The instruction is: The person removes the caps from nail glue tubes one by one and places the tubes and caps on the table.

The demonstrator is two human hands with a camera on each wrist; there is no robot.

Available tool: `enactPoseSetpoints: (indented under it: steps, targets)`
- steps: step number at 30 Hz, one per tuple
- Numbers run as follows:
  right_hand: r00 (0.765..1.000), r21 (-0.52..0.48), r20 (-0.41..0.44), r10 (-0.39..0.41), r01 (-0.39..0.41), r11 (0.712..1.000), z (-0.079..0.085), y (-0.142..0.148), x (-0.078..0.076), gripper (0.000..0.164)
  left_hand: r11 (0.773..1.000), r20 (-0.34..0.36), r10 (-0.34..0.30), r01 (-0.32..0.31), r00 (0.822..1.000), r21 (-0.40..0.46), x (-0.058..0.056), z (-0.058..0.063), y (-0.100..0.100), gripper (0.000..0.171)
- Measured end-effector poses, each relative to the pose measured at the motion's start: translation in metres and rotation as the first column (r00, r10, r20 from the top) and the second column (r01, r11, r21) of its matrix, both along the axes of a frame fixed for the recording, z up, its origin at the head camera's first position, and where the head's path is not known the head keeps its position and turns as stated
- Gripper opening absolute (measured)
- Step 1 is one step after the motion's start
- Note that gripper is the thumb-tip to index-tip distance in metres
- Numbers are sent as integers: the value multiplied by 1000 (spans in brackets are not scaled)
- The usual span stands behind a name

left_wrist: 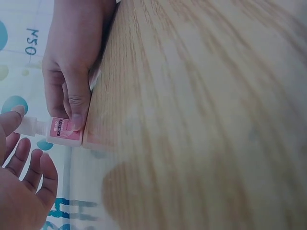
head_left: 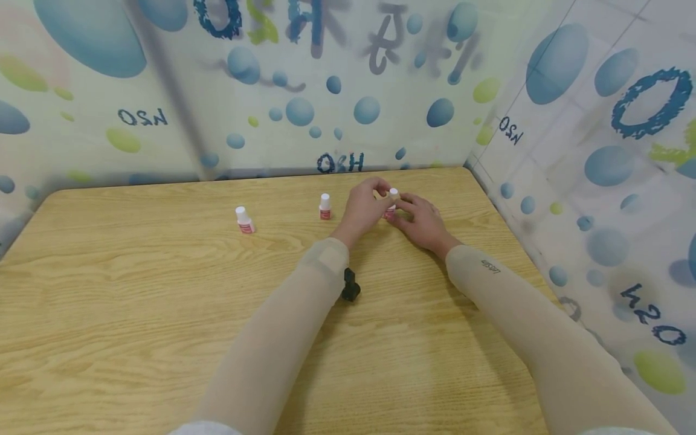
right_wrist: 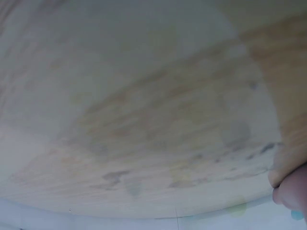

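Observation:
A small white bottle (left_wrist: 56,129) with a white cap and a pink label stands on the table, towards its far right. My right hand (head_left: 424,222) grips its lower part, and in the left wrist view the thumb (left_wrist: 76,120) lies over the label. At the cap end is my left hand (head_left: 365,207), its fingers loosely bent and spread, the thumb tip overlapping the cap in the left wrist view. The right wrist view is mostly blurred tabletop, with a fingertip (right_wrist: 292,191) at its right edge.
Two similar bottles stand to the left, one middle bottle (head_left: 325,208) and one farther-left bottle (head_left: 245,222). The wooden table (head_left: 136,290) meets a patterned back wall (head_left: 293,142) and a right wall (head_left: 603,229). A small black device (head_left: 350,286) shows beside my left wrist.

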State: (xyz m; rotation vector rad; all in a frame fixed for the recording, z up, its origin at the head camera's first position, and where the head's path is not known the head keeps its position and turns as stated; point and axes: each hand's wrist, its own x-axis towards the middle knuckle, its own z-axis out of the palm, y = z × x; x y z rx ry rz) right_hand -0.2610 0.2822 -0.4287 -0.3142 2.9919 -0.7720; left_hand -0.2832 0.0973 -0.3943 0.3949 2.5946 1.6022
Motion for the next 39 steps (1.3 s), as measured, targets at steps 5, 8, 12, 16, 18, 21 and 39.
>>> enactPoseSetpoints:
  steps: [5,8,12,16,18,21,39]
  targets:
    - [1000,-5,-3,4,-4,1000,-1,1,0,54,1000,25,13,-13,1000,14,1,3,0,18]
    - [1000,-5,-9,8,-8,1000,0,1,0,53,1000,32,16,-16,999,18,2,4,0,17]
    - [1000,1,-2,5,-5,1000,1,0,1,55,1000,21,15,-16,1000,27,2,3,-1,23]
    - [1000,9,14,-6,6,1000,0,-1,1,59,1000,-10,2,-2,1000,21,2,2,-2,30]
    - [1000,17,20,-8,8,1000,0,0,1,60,1000,-23,-3,4,1000,13,2,2,-3,28]
    - [1000,20,18,-7,7,1000,0,0,0,61,1000,-31,-5,6,999,9,2,2,-3,25]
    - [1000,7,-13,3,-3,1000,-3,2,-2,55,997,-103,7,-15,995,-73,-1,12,-2,27]
